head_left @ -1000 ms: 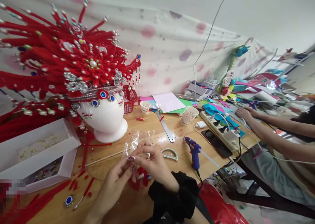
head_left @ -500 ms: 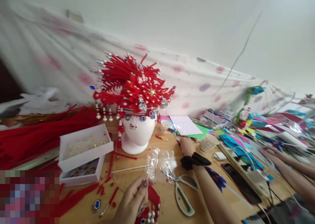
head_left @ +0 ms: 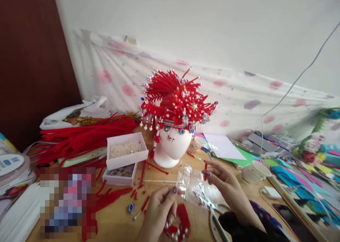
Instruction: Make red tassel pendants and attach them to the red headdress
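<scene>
My left hand (head_left: pixel 160 208) is closed in a pinch at the lower middle; whatever lies between its fingertips is too small to make out. Just below it, a red ornament with pearl beads (head_left: pixel 183 217) lies on the table, partly hidden by the hand. My right hand (head_left: pixel 224 183) holds a short red stick-like piece (head_left: pixel 205 171) between thumb and fingers, above a clear plastic bag (head_left: pixel 186 180). Pale-handled scissors (head_left: pixel 214 219) lie beneath the right wrist. Ahead, a red beaded headdress (head_left: pixel 180 103) sits on a white mannequin head (head_left: pixel 176 146).
White boxes of beads (head_left: pixel 127 150) stand left of the mannequin. Red fuzzy strips (head_left: pixel 90 137) are piled further left. A blue round ornament (head_left: pixel 131 208) lies near the front. Paper cups (head_left: pixel 256 171), a power strip (head_left: pixel 294 210) and a partly hidden glue gun (head_left: pixel 265 215) are at the right.
The view has swung left. My right hand left my left hand, reached across the table near the ruler, and came back with the short red piece. My left hand stayed pinched above the ornament.
</scene>
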A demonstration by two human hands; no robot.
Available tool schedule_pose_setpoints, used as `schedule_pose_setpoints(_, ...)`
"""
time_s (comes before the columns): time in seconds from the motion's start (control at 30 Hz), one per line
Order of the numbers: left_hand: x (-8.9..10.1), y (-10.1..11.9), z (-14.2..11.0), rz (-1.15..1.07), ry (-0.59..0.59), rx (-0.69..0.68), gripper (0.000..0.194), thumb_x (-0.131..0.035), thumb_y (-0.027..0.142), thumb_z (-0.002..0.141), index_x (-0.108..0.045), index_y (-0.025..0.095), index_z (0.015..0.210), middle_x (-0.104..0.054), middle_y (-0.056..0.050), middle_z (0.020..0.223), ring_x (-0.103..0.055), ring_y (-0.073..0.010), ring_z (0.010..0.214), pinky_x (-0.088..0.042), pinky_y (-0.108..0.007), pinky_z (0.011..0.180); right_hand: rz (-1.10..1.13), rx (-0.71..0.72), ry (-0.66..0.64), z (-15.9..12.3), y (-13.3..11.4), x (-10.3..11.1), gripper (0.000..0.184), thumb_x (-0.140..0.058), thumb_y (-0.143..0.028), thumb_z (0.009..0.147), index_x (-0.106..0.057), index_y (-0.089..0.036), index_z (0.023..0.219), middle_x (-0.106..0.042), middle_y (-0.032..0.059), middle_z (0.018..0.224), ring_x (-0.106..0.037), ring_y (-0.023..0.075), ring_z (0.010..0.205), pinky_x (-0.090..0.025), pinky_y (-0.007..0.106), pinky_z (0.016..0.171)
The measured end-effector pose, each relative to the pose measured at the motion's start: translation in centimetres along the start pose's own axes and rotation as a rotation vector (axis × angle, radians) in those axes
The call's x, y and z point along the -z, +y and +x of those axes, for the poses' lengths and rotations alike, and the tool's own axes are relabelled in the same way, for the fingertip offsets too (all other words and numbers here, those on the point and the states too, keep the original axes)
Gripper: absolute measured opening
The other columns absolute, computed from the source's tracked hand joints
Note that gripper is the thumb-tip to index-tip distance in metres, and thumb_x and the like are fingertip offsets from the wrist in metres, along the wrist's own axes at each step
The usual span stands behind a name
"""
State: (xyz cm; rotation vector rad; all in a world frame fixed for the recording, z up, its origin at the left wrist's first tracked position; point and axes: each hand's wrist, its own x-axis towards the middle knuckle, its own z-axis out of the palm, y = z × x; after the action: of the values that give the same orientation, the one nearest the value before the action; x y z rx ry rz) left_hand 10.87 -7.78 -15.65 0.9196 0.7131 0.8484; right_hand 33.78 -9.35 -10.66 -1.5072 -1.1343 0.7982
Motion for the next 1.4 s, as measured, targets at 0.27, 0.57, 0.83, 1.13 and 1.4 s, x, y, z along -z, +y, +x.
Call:
schedule_pose_setpoints(0.27, -0.9, 1.2, -2.8, 0.251, -0.025, -0.135, 0.039, -0.056, 0.049, 0.092, -0.066, 0.014, 0.106, -0.067, -0.001, 0.063, -0.044, -0.0066, 0.042, -0.036, -0.019, 0.045, 0.419, -0.032, -0.051, -4.7, -0.5, -5.7, 0.021, -0.083, -0.035, 0.074, -0.072, -0.023, 0.089, -0.073, 0.0011, 0.085, -0.066, 0.0131, 0.078, -0.051, 0.024, 0.073)
schedule_pose_setpoints(0.57, -2.6, -0.2, -2.9, 0.425, 0.047, -0.229, 0.024, -0.051, 0.039, 0.098, -0.06, 0.017, 0.102, -0.075, -0.004, 0.083, -0.055, -0.0073, 0.049, -0.044, -0.019, 0.049, 0.536, -0.076, -0.059, -6.0, 0.9, -5.4, 0.02, -0.083, -0.032, 0.073, -0.071, -0.022, 0.087, -0.073, -0.0001, 0.083, -0.067, 0.0127, 0.078, -0.054, 0.024, 0.076)
schedule_pose_setpoints(0.83, -3.3, -1.1, -1.9, 0.67, 0.063, -0.255, 0.02, -0.049, 0.031, 0.098, -0.057, 0.02, 0.112, -0.071, 0.001, 0.073, -0.056, -0.0092, 0.052, -0.044, -0.02, 0.054, 0.596, -0.12, -0.066, -6.0, 2.4, -4.8, 0.025, -0.081, -0.03, 0.075, -0.068, -0.023, 0.096, -0.07, 0.0012, 0.086, -0.066, 0.0142, 0.082, -0.055, 0.025, 0.073)
schedule_pose_setpoints(1.13, -3.3, -0.8, -0.9, 0.85, 0.092, -0.274, 0.011, -0.053, 0.025, 0.094, -0.06, 0.02, 0.102, -0.073, 0.002, 0.068, -0.065, -0.0117, 0.059, -0.047, -0.02, 0.06, 0.603, -0.096, -0.145, -5.1, 2.9, -4.0, 0.018, -0.077, -0.033, 0.08, -0.07, -0.024, 0.094, -0.071, 0.0006, 0.088, -0.067, 0.0127, 0.079, -0.057, 0.027, 0.077)
schedule_pose_setpoints(1.4, -2.4, -0.9, -0.1, 0.562, 0.197, -0.083, 0.018, -0.06, 0.035, 0.088, -0.059, 0.017, 0.086, -0.066, 0.002, 0.059, -0.049, -0.0079, 0.041, -0.039, -0.018, 0.041, -0.672, 0.017, -0.059, -8.0, 6.5, 3.9, 0.031, -0.055, -0.03, 0.087, -0.062, -0.021, 0.116, -0.065, 0.0139, 0.124, -0.064, 0.0308, 0.109, -0.051, 0.048, 0.093)
